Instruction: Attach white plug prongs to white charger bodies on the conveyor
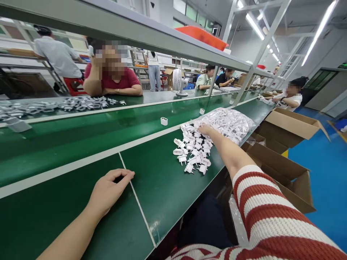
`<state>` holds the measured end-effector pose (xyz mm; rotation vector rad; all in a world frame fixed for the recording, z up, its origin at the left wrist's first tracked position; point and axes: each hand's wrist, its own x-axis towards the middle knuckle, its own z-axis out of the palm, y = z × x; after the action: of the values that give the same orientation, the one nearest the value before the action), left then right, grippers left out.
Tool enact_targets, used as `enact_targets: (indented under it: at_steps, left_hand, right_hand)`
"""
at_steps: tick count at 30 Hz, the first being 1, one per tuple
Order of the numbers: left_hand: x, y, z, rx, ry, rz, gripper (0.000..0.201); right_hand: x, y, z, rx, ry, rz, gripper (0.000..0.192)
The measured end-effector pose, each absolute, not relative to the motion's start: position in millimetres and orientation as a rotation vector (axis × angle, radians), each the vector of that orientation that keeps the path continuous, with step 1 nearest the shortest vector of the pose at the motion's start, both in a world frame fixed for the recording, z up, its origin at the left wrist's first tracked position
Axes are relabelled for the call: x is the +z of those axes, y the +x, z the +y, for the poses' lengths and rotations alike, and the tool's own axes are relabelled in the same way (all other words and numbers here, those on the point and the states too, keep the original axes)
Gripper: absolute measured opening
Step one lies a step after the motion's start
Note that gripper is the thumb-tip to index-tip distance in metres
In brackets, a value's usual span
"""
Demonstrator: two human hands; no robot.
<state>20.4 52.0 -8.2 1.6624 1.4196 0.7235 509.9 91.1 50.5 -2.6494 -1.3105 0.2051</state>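
Nearest me, my left hand (110, 189) rests on the green bench top (67, 209), fingers curled loosely with thumb and forefinger tips together; I cannot tell whether anything small is pinched there. It looks parked as a brace while the other arm stretches out. My right hand (207, 130), at the end of a striped sleeve (271, 216), reaches across to the far edge of a pile of white plug parts (193, 150) heaped on the bench, fingers spread on the pieces rather than closed round one. Just beyond lies a clear bag (230, 121) of more such parts, touching the heap. Open cardboard boxes (287, 151) stand beside the bench to the right. Two single white housings (164, 121) sit apart on the belt, and across it a person in a red shirt (114, 81) leans on their elbows.
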Motion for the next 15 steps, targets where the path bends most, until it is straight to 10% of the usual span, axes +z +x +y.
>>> enact_targets:
  at_steps: [15]
  left_hand:
    - [-13.5, 17.8, 54.1, 0.792, 1.71, 1.353, 0.037]
  right_hand:
    - [49.3, 457.3, 35.3, 0.1, -2.609, -1.615, 0.04]
